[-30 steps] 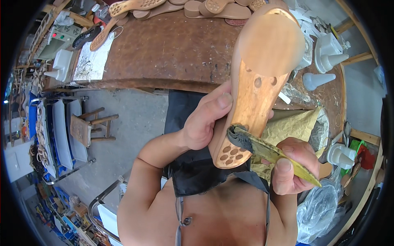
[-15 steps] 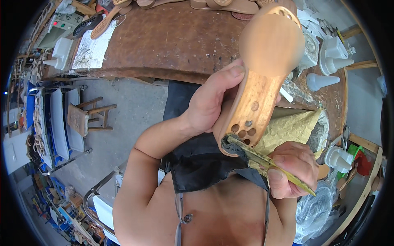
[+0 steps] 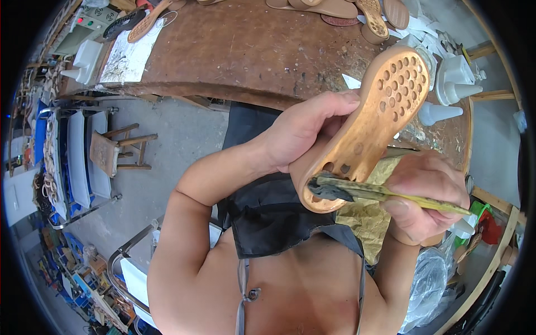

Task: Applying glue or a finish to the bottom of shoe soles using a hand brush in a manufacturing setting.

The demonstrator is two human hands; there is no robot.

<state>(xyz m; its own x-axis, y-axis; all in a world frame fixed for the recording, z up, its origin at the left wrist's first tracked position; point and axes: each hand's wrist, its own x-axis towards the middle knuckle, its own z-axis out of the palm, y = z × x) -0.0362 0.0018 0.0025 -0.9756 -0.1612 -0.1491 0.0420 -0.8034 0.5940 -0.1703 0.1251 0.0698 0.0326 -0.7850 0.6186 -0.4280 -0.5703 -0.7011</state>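
Note:
A tan shoe sole (image 3: pixel 357 131) is held tilted above my lap, its hollowed side facing up, with many round pits at the wide far end and a few larger ones at the heel. My left hand (image 3: pixel 304 131) grips its left edge, the thumb on the rim and the other fingers hidden beneath. My right hand (image 3: pixel 427 195) is closed around a thin yellow-handled brush (image 3: pixel 379 193). The brush's dark, clotted tip lies on the heel end, over some of the pits. A wet-looking sheen covers the sole's surface.
Behind is a brown worktable (image 3: pixel 240 47) with more soles (image 3: pixel 312 6) at its far edge. White nozzle bottles (image 3: pixel 452 78) stand at the right. Yellow crumpled paper (image 3: pixel 363 223) lies under the sole. A wooden stool (image 3: pixel 111 151) and a tray rack (image 3: pixel 81 162) are at the left.
The sole has tilted so its wide end leans right and nearer, baring its pits. My right hand has moved right and up, the brush now lying flatter across the heel.

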